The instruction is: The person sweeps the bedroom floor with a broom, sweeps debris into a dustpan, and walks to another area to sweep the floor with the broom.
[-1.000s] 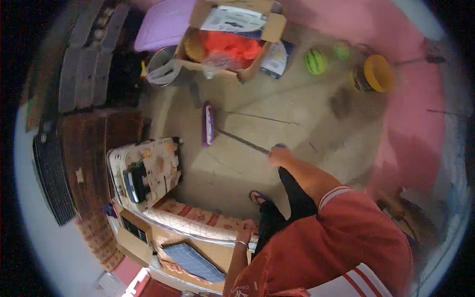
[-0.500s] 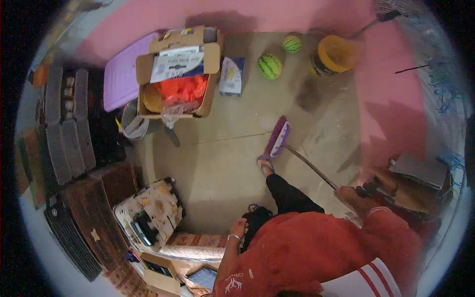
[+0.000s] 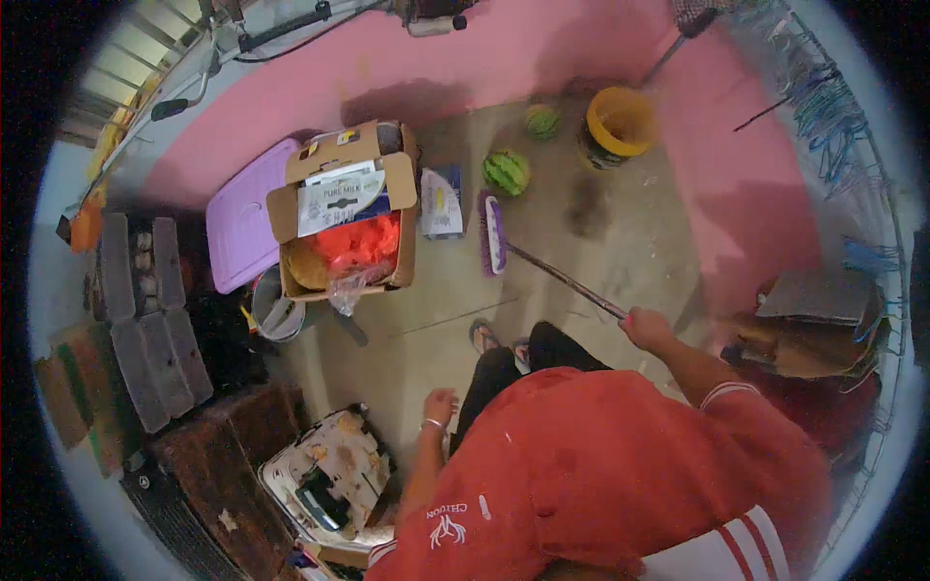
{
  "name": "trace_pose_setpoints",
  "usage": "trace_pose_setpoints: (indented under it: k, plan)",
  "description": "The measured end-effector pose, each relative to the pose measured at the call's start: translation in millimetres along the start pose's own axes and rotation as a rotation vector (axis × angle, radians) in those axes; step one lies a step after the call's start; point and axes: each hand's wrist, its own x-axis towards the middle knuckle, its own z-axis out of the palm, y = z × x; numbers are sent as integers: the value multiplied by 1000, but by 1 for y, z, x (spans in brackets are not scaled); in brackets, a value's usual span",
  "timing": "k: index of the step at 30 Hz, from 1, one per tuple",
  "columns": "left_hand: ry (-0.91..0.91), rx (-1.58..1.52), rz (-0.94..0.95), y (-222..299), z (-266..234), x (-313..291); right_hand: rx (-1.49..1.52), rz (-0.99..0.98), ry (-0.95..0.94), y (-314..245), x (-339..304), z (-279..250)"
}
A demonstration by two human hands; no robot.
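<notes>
My right hand [image 3: 647, 329] is closed around the long dark handle of a broom [image 3: 557, 275]. The broom's purple-and-white head [image 3: 494, 234] rests on the floor with its purple bristles toward the left, just below a striped watermelon [image 3: 507, 171]. A smaller watermelon [image 3: 542, 121] lies farther back. My left hand [image 3: 441, 406], with a bracelet at the wrist, hangs beside my left leg. It holds nothing visible, and its fingers are loosely apart.
A blue-and-white carton [image 3: 443, 203] stands left of the broom head, beside an open cardboard box [image 3: 407, 237] with red plastic bags. Behind the watermelons is a yellow bucket [image 3: 620, 121]. A purple lid [image 3: 247, 218] leans at the left. A patterned suitcase [image 3: 339, 465] sits near my left arm.
The broom head has moved left and away from my feet toward the carton. My feet now stand side by side. The view has tilted up, showing more of the far wall.
</notes>
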Motion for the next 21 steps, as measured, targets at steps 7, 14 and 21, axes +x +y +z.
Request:
trace_pose_setpoints:
  k: [7, 14, 21]
  plan:
    - [103, 65, -136, 11, -44, 25, 140, -70, 16, -25, 59, -56]
    - [86, -173, -423, 11, -6, 35, 213, -269, -281, -66, 217, -92]
    - [18, 549, -33, 116, 152, 61, -312, -477, -400, 24, 252, -227]
